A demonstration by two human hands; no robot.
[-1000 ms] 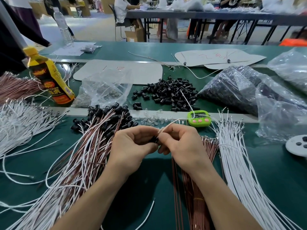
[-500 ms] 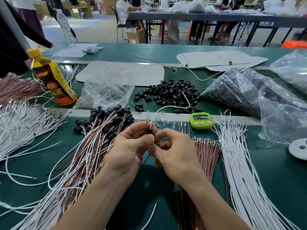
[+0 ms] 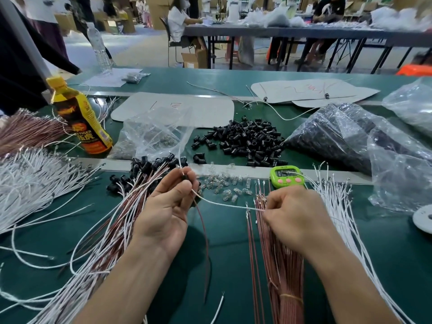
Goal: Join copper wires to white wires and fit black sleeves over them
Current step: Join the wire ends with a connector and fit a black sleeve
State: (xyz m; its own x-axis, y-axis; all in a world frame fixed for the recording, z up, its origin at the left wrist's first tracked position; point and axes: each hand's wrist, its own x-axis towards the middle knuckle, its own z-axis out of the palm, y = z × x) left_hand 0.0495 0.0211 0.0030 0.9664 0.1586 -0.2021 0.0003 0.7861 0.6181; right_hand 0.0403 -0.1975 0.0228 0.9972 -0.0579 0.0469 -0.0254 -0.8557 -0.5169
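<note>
— What do the bags hold?
— The large clear bag point(image 3: 339, 134) at right centre is full of dark pieces. They are probably more sleeves, though the plastic blurs them. The smaller clear bag point(image 3: 154, 129) left of centre holds small pale parts I can't make out. A loose sleeve heap point(image 3: 247, 141) lies on the worktop between the two bags.
— And the hands?
— The left hand point(image 3: 168, 206) pinches a black sleeve point(image 3: 184, 177) at its fingertips, with a copper wire point(image 3: 205, 239) hanging from it. The right hand point(image 3: 294, 216) pinches the end of a white wire point(image 3: 224, 204) that runs across to the left hand, above the copper bundle point(image 3: 280, 265).
— Room to move?
— Bare green worktop point(image 3: 229, 253) shows between the forearms. A white wire fan point(image 3: 346, 230) lines the right side, and joined wires point(image 3: 112, 230) crowd the lower left.
</note>
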